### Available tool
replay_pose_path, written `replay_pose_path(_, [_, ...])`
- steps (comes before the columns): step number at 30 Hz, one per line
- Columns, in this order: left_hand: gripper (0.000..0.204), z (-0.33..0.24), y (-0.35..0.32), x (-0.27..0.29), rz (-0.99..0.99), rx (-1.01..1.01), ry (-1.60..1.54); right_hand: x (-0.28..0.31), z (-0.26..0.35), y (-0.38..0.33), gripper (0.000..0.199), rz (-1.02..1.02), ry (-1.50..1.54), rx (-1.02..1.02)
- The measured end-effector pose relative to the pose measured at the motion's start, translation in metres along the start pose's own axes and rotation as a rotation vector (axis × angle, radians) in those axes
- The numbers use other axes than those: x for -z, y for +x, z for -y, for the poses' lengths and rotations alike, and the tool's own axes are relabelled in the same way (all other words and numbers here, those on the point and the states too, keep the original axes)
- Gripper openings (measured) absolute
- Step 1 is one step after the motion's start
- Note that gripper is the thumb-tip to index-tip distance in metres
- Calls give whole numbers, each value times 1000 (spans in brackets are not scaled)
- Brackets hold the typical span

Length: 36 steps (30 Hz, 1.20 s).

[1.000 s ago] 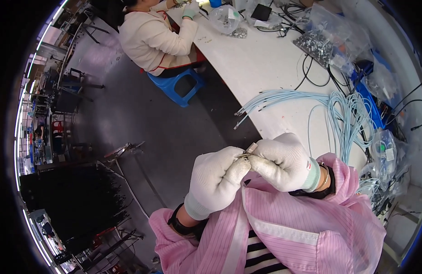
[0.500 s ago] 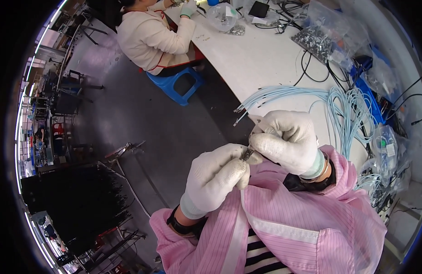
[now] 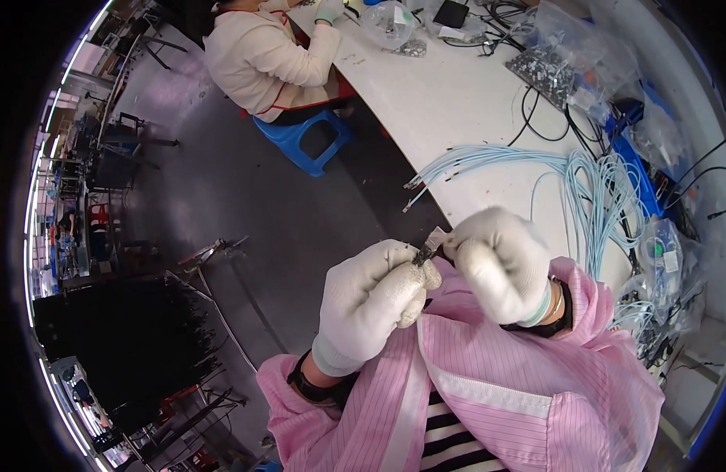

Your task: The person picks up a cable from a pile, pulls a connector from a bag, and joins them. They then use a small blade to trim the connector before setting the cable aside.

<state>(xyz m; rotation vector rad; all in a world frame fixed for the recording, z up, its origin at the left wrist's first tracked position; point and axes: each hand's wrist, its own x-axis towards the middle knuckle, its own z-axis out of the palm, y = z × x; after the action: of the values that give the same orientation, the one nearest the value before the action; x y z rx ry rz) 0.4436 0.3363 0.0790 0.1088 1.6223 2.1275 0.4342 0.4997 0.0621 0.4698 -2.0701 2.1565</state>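
Both gloved hands up close to the chest: left hand [image 3: 371, 303] curled shut, pinching a small dark connector [image 3: 422, 254] at its fingertips. Right hand [image 3: 500, 263] fisted too, meeting it from the right; what it grips is hidden. The connector's long axis tilts up-right, between the two, touching both. Beyond, pale blue cables [image 3: 536, 169] fan across the white table [image 3: 441, 94]. Farther off, a co-worker [image 3: 260, 55] sits on a blue stool [image 3: 300, 141].

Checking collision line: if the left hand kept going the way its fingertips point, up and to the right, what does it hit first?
The left hand would probably meet the right hand first: both pinch the same small dark connector, so there is hardly any gap. Depth is hard to judge.
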Motion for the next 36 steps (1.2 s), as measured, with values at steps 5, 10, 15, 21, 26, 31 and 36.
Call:
replay_pose_path(5, [20, 0, 2, -5, -16, -1, -51, -3, -9, -1, 6, 84, -289, 365])
replay_pose_path(10, [20, -2, 2, -4, -7, 14, -42, -4, -10, -5, 4, 60, -377, 401])
replay_pose_path(15, [17, -2, 0, -4, -17, -15, 11, -5, -10, -4, 4, 59, -450, 426])
replay_pose_path(21, [18, 2, 0, -3, -28, -84, 123, -8, -9, -5, 5, 84, -318, 337])
replay_pose_path(26, [16, 2, 1, -2, 2, -67, 128, -8, -7, -6, 11, 103, -180, 226])
replay_pose_path(31, [15, 3, 3, 1, 61, -20, 49, -1, -6, -5, 16, 186, -145, 155])
replay_pose_path(36, [15, 4, 6, 2, 63, 40, 4, 9, -8, 0, 18, 286, -199, 129])
